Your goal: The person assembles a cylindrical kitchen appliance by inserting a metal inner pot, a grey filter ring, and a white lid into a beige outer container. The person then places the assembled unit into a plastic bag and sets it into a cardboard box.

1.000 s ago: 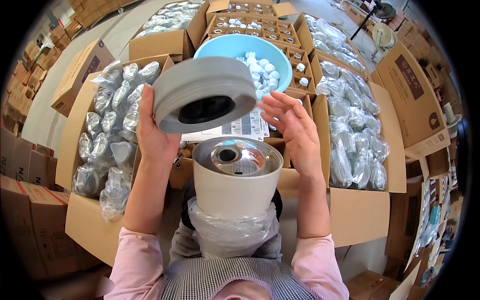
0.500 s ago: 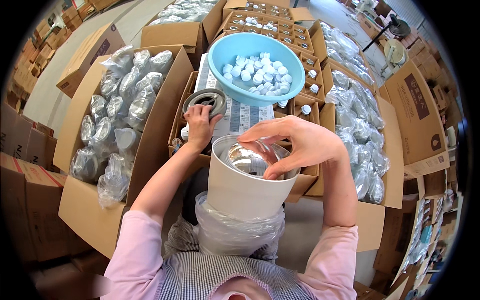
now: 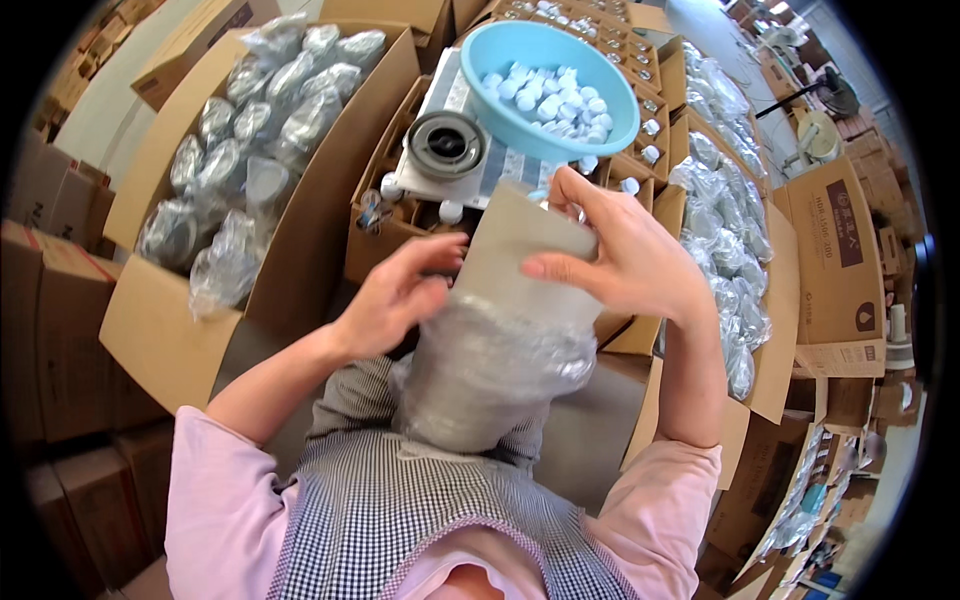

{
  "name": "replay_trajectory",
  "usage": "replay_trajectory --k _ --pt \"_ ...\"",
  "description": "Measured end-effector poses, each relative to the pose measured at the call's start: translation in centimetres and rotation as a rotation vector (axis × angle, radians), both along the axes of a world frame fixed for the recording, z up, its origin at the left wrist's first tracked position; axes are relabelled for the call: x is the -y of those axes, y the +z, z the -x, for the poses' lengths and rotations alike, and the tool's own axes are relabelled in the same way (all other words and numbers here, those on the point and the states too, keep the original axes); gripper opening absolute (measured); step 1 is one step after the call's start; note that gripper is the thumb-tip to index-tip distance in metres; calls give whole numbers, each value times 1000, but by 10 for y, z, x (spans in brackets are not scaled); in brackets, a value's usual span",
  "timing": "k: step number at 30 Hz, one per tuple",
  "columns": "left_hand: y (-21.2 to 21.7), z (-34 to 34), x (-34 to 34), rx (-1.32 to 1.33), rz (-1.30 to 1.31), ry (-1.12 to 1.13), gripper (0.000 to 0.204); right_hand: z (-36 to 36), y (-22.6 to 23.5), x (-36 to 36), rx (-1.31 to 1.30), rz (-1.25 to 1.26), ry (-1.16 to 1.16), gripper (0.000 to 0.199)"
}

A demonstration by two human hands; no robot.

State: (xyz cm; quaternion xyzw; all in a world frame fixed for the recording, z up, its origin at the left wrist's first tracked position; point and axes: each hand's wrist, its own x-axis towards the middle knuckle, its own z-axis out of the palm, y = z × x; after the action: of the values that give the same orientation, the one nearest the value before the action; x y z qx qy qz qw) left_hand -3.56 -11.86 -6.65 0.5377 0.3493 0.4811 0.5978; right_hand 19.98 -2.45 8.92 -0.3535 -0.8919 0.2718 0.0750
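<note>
A smooth off-white cylindrical canister [image 3: 510, 245] stands tilted over my lap, its open end facing away. Clear plastic bagging [image 3: 500, 365] is bunched around its lower part. My right hand [image 3: 630, 245] grips the canister's upper rim, thumb against the outer wall and fingers over the edge. My left hand [image 3: 395, 295], beside the canister's left side, is open with curved fingers apart; it appears to hold nothing. A grey ring-shaped lid with a dark centre [image 3: 446, 145] lies on the printed sheets beyond my left hand. The canister's inside is hidden.
A light-blue basin [image 3: 545, 40] holds many white caps [image 3: 560, 100]. On the left, an open carton [image 3: 330, 180] contains bagged silvery pieces [image 3: 255, 120]; more fill cartons [image 3: 715, 270] on the right. Divided boxes with white-capped bottles [image 3: 451, 212] surround the basin.
My left hand has let go of the grey lid and come back toward the canister. The canister has tipped away, hiding the silvery inside. My right hand has closed on its rim.
</note>
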Motion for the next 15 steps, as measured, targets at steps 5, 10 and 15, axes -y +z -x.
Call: replay_trajectory --k 5,10,15 --pt "11 -9 81 -599 -410 59 85 -42 -46 -2 -301 141 -94 37" --pt "-9 -11 104 -708 -477 -2 52 -91 -65 14 -473 183 -191 31" --pt "-7 -14 113 -760 -770 -15 39 -112 -80 18 -524 175 -292 38"
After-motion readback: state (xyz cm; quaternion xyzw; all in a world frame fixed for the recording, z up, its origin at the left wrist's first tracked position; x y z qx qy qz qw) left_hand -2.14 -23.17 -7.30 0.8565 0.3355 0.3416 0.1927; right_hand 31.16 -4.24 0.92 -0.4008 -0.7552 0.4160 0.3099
